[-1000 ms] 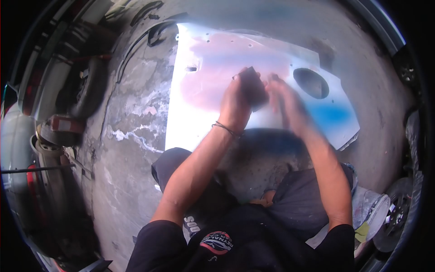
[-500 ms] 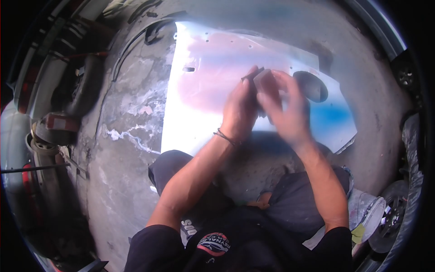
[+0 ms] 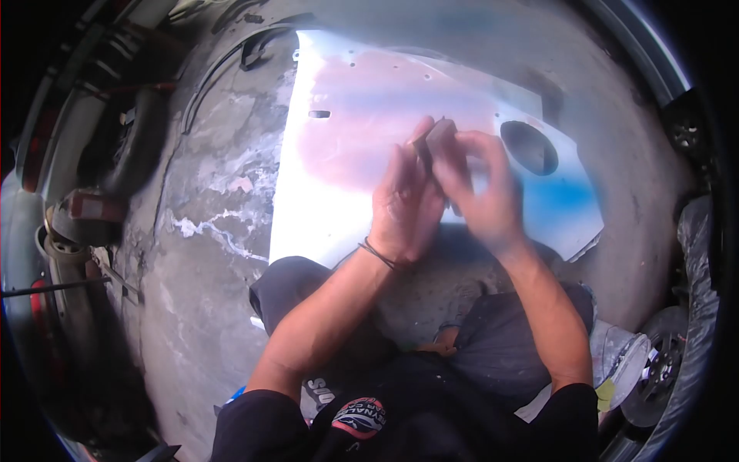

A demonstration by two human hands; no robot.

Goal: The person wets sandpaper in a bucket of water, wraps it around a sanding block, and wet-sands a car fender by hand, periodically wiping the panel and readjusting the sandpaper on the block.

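Note:
A dark grey-brown flat piece, looking like folded sandpaper, is held up between my two hands above a car body panel. My right hand pinches it from the right with bent fingers and thumb, slightly blurred. My left hand, a dark band on its wrist, is closed against the left side of the sandpaper, palm partly turned up; some of its fingers are hidden behind. The panel lies on the floor, white with pinkish and blue patches, several small holes and one large round opening.
My bent knees frame the panel's near edge. Car parts and a tyre line the left side. At the lower right are a whitish bucket and a wheel. A black curved trim strip lies on the concrete floor.
My left hand has tilted, showing more of its palm and thumb, and has shifted slightly left. The sandpaper has turned a little and moved left with the right fingers.

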